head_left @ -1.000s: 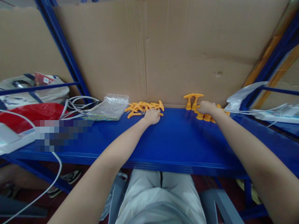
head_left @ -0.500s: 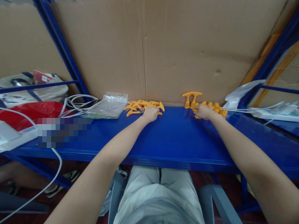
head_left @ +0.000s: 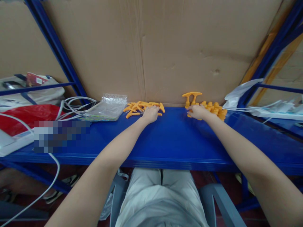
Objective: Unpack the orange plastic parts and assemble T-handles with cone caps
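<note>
Against the cardboard, a loose pile of orange curved, handle-like pieces (head_left: 133,107) lies on the blue table (head_left: 170,138). My left hand (head_left: 151,114) rests on the pile's right side, fingers curled down among the pieces; what they grip is hidden. Further right, a cluster of orange knobbed pieces (head_left: 214,108) stands in rows. My right hand (head_left: 198,111) is at the cluster's left end, fingers closed low around an orange knobbed piece, mostly covered. Just behind it stands an upright orange arched piece (head_left: 192,94) on two legs.
Left of the pile lie clear plastic bags (head_left: 110,107), white cables (head_left: 78,102) and a red bag (head_left: 35,116). A cardboard panel (head_left: 165,53) closes the back. Blue frame posts (head_left: 55,47) rise at both sides. White plastic (head_left: 241,91) and a power strip (head_left: 276,113) are at right.
My right hand has moved left along the cluster, toward the upright arched piece, uncovering more knobbed pieces. My left hand stays on the pile. The view has shifted slightly.
</note>
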The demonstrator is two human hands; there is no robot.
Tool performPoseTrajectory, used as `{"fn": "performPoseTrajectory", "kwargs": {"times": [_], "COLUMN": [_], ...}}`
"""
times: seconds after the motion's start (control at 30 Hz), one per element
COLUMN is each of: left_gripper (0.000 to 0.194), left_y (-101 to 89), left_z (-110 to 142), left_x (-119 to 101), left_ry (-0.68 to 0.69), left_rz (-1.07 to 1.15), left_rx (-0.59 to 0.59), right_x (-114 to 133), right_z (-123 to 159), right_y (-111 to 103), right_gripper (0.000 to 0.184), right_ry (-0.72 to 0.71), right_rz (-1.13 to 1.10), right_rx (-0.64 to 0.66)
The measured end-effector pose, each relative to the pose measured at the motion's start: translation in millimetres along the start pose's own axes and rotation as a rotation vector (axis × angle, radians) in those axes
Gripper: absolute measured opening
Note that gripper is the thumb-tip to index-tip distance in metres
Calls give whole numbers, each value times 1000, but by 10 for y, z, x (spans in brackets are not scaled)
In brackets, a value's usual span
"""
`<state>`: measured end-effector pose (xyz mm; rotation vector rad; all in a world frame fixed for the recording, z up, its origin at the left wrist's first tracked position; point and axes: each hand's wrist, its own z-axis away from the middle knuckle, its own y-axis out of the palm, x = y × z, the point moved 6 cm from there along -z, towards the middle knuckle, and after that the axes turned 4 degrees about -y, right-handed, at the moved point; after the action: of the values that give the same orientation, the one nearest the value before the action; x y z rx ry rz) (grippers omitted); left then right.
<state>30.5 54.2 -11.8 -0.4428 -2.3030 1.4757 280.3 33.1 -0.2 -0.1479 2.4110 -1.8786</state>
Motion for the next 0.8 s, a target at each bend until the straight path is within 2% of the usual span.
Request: {"fn": "performPoseTrajectory", "kwargs": {"times": [0.2, 0.47, 0.63, 0.8], "left_gripper": [31, 33, 33, 30], "left_y": [54, -4, -11, -30], "left_z": [1, -31, -46, -25], "left_x": [-8, -96, -185, -262], "left_ry": [-2, 145, 231, 286], "left_rz": [2, 88, 199, 216], "left_rx": [39, -3, 5, -11], "right_x": [270, 396, 436, 455], "right_z": [-20, -63, -90, -152], "right_y": [45, 149, 217, 461], "right_gripper": [36, 40, 46, 53], "right_ry": [-171, -286, -253, -145], "right_rz": [-17, -108, -337, -662], "right_rx": [-33, -117, -158, -125]}}
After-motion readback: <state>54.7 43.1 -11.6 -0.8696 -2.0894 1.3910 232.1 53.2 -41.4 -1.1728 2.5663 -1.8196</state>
